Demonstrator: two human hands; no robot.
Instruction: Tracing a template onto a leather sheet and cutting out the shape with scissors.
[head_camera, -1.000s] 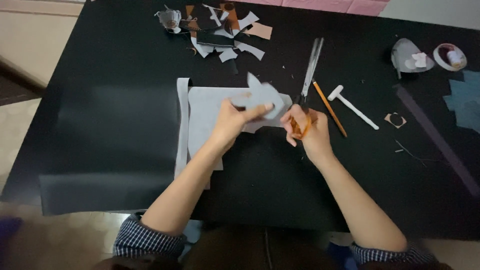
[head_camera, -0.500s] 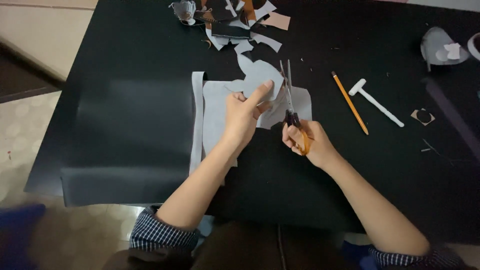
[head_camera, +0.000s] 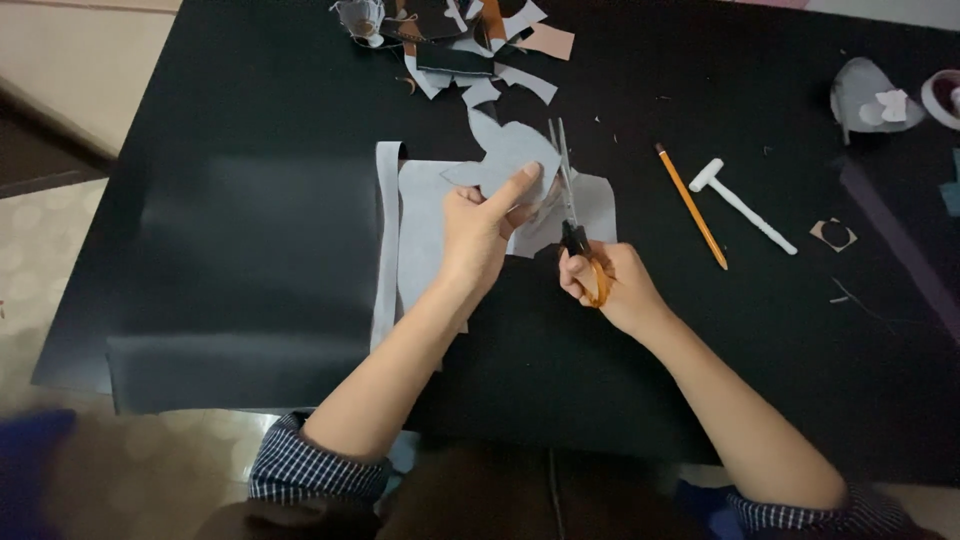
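Scissors (head_camera: 570, 195) sit gripped in the right hand (head_camera: 610, 285); left hand (head_camera: 485, 225) fingers pinch grey sheet (head_camera: 500, 160), seemingly thin, floppy felt, best held near the cut.

Black bench (head_camera: 250, 120) carries a grey sheet (head_camera: 425, 230), a scrap pile (head_camera: 450, 35) at the far edge, a pencil (head_camera: 691, 205) and a white stick (head_camera: 745, 205) side by side.

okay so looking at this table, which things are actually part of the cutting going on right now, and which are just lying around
In use:
left hand holding the grey cut-out piece
right hand working the orange-handled scissors
grey sheet underneath

Lying about:
pencil
white T-shaped tool
scrap pile
loose grey strip
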